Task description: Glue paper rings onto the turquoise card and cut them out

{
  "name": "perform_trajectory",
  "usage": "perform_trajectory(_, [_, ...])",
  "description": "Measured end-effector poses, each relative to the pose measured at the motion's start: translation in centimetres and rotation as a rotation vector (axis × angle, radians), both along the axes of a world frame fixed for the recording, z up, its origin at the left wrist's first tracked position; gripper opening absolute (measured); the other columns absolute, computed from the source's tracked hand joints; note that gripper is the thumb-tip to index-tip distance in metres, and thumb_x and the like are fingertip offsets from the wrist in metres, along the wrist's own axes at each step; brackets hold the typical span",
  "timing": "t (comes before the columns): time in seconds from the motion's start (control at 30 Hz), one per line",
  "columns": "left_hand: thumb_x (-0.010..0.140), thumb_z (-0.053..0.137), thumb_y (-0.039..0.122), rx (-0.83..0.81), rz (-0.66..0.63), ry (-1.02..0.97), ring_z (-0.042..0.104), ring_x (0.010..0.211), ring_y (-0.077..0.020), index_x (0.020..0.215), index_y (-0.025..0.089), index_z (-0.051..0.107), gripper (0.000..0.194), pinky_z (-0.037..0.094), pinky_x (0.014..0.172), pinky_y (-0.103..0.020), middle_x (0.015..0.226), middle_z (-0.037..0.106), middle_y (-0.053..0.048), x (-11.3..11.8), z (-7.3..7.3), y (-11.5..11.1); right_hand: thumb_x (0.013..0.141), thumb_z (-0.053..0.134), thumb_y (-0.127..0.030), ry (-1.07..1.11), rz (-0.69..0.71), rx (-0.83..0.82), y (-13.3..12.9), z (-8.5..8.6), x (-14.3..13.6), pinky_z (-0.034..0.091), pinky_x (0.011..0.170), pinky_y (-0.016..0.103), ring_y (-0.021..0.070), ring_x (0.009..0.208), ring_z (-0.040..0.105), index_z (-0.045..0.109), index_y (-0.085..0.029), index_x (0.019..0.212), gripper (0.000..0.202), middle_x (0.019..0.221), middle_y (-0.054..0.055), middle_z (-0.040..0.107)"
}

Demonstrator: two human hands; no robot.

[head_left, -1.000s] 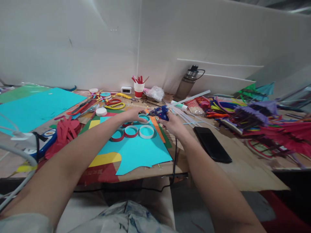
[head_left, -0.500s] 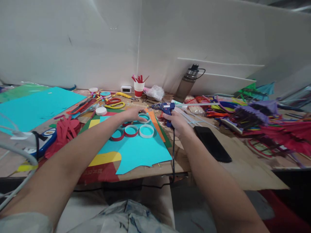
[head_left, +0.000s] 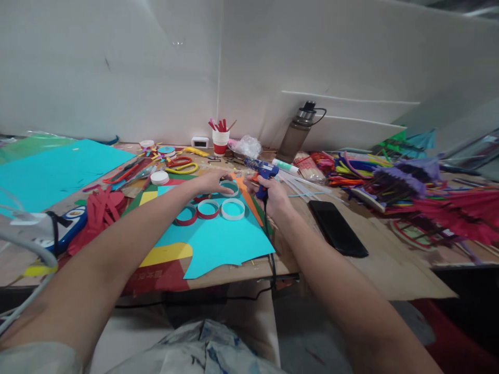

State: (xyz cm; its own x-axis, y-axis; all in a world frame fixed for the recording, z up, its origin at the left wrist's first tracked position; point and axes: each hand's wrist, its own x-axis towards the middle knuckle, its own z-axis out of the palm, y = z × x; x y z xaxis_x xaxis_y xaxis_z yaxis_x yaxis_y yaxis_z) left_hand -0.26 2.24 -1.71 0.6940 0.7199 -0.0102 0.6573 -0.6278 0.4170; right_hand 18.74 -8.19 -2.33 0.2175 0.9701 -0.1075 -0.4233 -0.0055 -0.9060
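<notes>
My right hand [head_left: 268,192] is wrapped round a blue glue gun [head_left: 266,172], its nozzle pointing left and a clear stick at its back. My left hand [head_left: 218,183] reaches over the turquoise sheet [head_left: 218,244], its fingers at a pale ring [head_left: 229,194] near the sheet's top edge; the fingertips are small and partly hidden. In front of that hand lie a white ring [head_left: 233,216] and two red-rimmed rings [head_left: 208,216], [head_left: 186,222]. Another red piece shows partly under my left hand.
A black phone [head_left: 338,228] lies right of my right forearm. Behind stand a paper cup [head_left: 221,143] and a tilted bottle [head_left: 295,136]. Scissors [head_left: 181,166] lie at the back left, paper umbrellas [head_left: 405,179] at the right. A black cable [head_left: 273,270] hangs over the front edge.
The glue gun in my right hand has shifted left and tilted, and its clear stick now slopes down to the right. My left hand stays at the pale ring. The view has shifted slightly.
</notes>
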Motion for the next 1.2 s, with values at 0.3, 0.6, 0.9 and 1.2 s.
perform_trajectory(0.3, [0.076, 0.071, 0.056, 0.009, 0.004, 0.035, 0.063, 0.112, -0.0244, 0.123, 0.024, 0.065, 0.057, 0.049, 0.091, -0.03, 0.125, 0.069, -0.004, 0.0, 0.0, 0.1, 0.089, 0.053, -0.01, 0.116, -0.064, -0.069, 1.0, -0.5, -1.1, 0.052, 0.055, 0.021, 0.0119, 0.06, 0.068, 0.063, -0.018, 0.085, 0.013, 0.075, 0.0, 0.072])
perform_trajectory(0.6, [0.077, 0.069, 0.057, 0.039, -0.006, 0.049, 0.064, 0.109, -0.0245, 0.122, 0.022, 0.065, 0.057, 0.049, 0.088, -0.028, 0.121, 0.07, -0.004, 0.1, 0.1, 0.1, 0.089, 0.053, -0.009, 0.117, -0.062, -0.09, 1.5, -1.1, -1.4, 0.053, 0.053, 0.023, 0.0118, 0.057, 0.067, 0.061, -0.017, 0.083, 0.013, 0.074, 0.0, 0.072])
perform_trajectory(0.9, [0.075, 0.069, 0.06, 0.022, 0.0, 0.04, 0.063, 0.109, -0.0249, 0.122, 0.025, 0.065, 0.058, 0.048, 0.089, -0.03, 0.121, 0.069, -0.003, 0.1, 0.1, 0.0, 0.084, 0.059, -0.009, 0.099, -0.064, -0.058, 1.7, -1.6, -1.5, 0.056, 0.057, 0.023, 0.0111, 0.056, 0.065, 0.059, -0.019, 0.082, 0.01, 0.071, -0.001, 0.071])
perform_trajectory(1.2, [0.077, 0.069, 0.058, 0.043, -0.02, 0.035, 0.063, 0.11, -0.0256, 0.125, 0.024, 0.065, 0.06, 0.048, 0.09, -0.031, 0.123, 0.069, -0.004, 0.1, 0.4, -0.3, 0.084, 0.057, -0.007, 0.094, -0.062, -0.033, 1.6, -1.5, -1.6, 0.057, 0.059, 0.025, 0.0098, 0.051, 0.062, 0.057, -0.018, 0.083, 0.011, 0.069, -0.001, 0.07])
